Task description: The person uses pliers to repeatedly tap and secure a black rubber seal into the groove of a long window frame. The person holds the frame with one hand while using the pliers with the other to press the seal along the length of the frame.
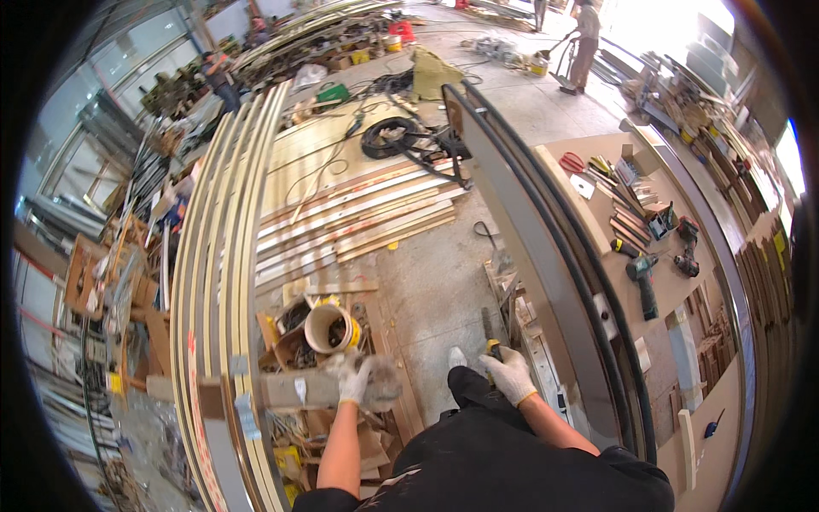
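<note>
My left hand (350, 376), in a white work glove, is over the end of a grey, worn padded beam (294, 389). Motion smears its fingers, so I cannot tell whether it grips anything. Just beyond it stands a white and yellow bucket (317, 334) with small dark items inside. My right hand (509, 375), gloved too, is closed around a hand tool with a yellow-and-black handle (493, 347). A dark narrow length, seemingly its blade, points away from me. To the right of that hand runs a long grey-brown frame profile (520, 230) with black edging.
Long cream profiles (223, 256) lie side by side at left. On the right, a bench (589, 226) carries a cordless drill (641, 282), red-handled scissors (572, 161) and other tools. More strips (358, 213) and a black coiled hose (375, 141) lie ahead. A person (586, 43) stands far off.
</note>
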`<state>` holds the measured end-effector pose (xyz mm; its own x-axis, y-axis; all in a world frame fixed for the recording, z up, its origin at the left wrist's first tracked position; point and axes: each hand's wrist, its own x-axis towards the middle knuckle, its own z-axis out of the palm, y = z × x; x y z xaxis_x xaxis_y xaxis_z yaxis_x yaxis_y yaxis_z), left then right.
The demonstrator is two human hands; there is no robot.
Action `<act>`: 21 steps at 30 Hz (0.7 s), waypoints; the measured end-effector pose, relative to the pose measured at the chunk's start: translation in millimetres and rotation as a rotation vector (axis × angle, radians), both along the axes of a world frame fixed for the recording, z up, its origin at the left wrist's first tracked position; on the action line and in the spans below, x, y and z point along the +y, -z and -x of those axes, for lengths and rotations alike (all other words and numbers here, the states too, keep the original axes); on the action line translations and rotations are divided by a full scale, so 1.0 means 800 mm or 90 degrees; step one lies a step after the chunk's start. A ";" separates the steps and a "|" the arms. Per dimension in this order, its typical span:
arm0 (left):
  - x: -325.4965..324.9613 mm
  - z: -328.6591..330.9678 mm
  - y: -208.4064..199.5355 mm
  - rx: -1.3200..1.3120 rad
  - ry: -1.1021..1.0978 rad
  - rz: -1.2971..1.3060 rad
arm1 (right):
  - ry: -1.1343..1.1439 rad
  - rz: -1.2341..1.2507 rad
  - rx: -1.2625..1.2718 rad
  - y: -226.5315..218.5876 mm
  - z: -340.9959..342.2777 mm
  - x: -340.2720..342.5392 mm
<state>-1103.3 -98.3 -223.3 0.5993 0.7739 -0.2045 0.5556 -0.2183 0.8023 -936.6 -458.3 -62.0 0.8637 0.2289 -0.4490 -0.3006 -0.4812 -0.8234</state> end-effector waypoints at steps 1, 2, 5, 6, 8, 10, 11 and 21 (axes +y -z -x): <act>0.012 -0.001 0.010 0.097 0.029 -0.004 | -0.026 0.031 0.012 -0.006 -0.036 0.021; 0.021 0.001 0.017 0.198 0.058 -0.009 | -0.054 0.063 0.029 -0.010 -0.066 0.038; 0.027 -0.017 0.008 0.297 0.174 0.002 | -0.040 0.046 -0.090 0.033 -0.143 0.090; 0.030 -0.017 0.009 0.385 0.165 0.035 | -0.055 0.021 0.003 -0.008 -0.174 0.113; 0.034 0.013 0.039 0.325 0.188 -0.142 | -0.056 0.000 0.056 -0.009 -0.220 0.151; 0.050 -0.077 -0.049 0.356 0.262 0.064 | -0.059 0.041 0.001 -0.019 -0.270 0.181; 0.062 -0.090 -0.051 0.372 0.255 0.103 | -0.081 0.041 0.025 -0.031 -0.298 0.199; 0.314 -0.562 -0.069 0.104 0.361 -0.088 | -0.027 0.026 0.098 -0.078 -0.554 0.369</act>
